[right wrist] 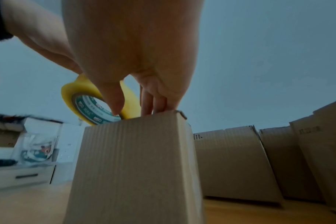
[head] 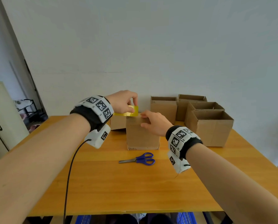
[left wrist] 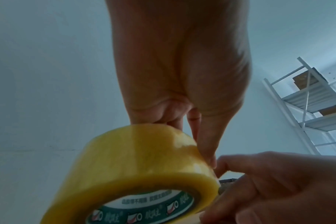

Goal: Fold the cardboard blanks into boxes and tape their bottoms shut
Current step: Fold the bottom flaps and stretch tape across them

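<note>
Box in hand: the upturned box [head: 142, 135] stands near the middle of the table [head: 102, 183], closed bottom flaps facing up. I judge it sits that way so the bottom seam can be reached from above.
Tape roll: the yellow tape roll [head: 131, 111] hangs just over the far left top edge of the upturned box, on edge, probably so a strip can be drawn flat across the flaps.
Left hand: the left hand [head: 123, 102] pinches the tape roll from above, thumb on one face and fingers curled round the rim.
Right hand: the right hand [head: 154, 122] rests on top of the upturned box, fingers straight and pressed on the flaps, the thumb reaching to the roll's edge. Likely it pins the flaps down and seeks the tape's loose end; whether any tape already sticks cannot be told.
Scissors: the blue-handled scissors [head: 139, 159] lie on the table just in front of the upturned box, within reach for the cut.
Finished boxes: four open boxes [head: 212, 126] stand right of and behind the upturned box, mouths up, close together. What shows of their insides looks empty.
Behind: another piece of cardboard [head: 118, 123] sits just behind the upturned box on its left; its shape is hidden.
</note>
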A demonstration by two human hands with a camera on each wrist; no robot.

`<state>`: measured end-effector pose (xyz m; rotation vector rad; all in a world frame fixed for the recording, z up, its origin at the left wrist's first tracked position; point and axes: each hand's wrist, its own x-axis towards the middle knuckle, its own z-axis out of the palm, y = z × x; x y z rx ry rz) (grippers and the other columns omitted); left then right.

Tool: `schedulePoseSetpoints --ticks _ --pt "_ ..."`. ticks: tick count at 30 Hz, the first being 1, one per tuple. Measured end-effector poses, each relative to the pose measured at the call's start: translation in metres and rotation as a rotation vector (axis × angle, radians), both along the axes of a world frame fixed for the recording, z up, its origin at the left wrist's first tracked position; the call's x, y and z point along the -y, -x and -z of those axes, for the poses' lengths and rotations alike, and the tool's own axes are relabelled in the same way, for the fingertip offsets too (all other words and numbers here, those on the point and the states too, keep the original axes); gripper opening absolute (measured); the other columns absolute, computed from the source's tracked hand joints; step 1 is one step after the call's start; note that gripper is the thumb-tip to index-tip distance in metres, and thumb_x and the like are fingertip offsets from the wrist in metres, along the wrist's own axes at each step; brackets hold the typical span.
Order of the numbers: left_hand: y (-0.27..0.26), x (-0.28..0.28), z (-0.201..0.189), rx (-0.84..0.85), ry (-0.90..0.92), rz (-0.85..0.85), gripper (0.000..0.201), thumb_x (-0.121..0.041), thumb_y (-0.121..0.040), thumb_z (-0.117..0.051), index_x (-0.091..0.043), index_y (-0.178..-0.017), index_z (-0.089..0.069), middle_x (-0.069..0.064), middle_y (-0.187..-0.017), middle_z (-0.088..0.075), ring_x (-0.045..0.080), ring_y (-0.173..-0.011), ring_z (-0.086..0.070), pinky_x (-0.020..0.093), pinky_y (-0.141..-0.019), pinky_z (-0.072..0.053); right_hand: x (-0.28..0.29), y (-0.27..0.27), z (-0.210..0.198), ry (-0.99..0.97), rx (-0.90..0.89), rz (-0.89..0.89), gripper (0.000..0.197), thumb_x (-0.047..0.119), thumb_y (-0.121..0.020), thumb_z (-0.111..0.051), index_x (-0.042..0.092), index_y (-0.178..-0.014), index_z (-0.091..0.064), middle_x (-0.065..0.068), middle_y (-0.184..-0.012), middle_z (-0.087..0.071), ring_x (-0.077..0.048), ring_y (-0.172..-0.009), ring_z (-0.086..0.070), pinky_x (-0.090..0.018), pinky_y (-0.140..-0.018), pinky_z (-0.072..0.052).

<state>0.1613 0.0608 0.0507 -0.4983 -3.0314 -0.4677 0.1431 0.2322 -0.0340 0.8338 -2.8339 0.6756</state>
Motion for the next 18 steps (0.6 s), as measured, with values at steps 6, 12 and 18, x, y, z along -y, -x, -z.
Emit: schedulePoseSetpoints --ticks 6,12,18 --pt "0.007 -0.015 -0.008 0.061 0.049 0.039 0.017 -0.019 -0.086 -0.067 -0.022 -0.1 -0.058 0.007 -0.105 -0.065 0.02 -0.099 -0.061 0.039 -0.091 -0.05 0.0 0.007 -0.007 0.309 0.12 -0.018 0.042 0.028 -0.097 -0.046 0.026 -0.137 -0.032 -0.012 -0.113 -0.066 -0.027 -0.098 -0.063 -0.043 -0.091 -0.051" --pt "0.01 -0.025 -0.012 0.089 0.097 0.099 0.017 -0.016 -0.086 -0.068 -0.016 -0.099 -0.057 -0.001 -0.092 -0.064 0.015 -0.09 -0.061 0.037 -0.091 -0.049 -0.001 0.017 -0.008 0.571 0.152 0.006 0.03 0.03 -0.094 -0.057 0.019 -0.12 -0.066 -0.002 -0.118 -0.067 -0.017 -0.115 -0.057 -0.042 -0.104 -0.043" --pt "0.015 -0.027 -0.012 0.101 0.092 0.048 0.033 -0.02 -0.084 -0.07 -0.017 -0.102 -0.043 0.011 -0.112 -0.065 0.022 -0.095 -0.062 0.037 -0.09 -0.05 -0.002 0.015 -0.008 0.814 0.141 0.045 0.016 0.023 -0.084 -0.071 0.019 -0.099 -0.075 0.009 -0.093 -0.07 -0.01 -0.1 -0.063 -0.034 -0.1 -0.045"
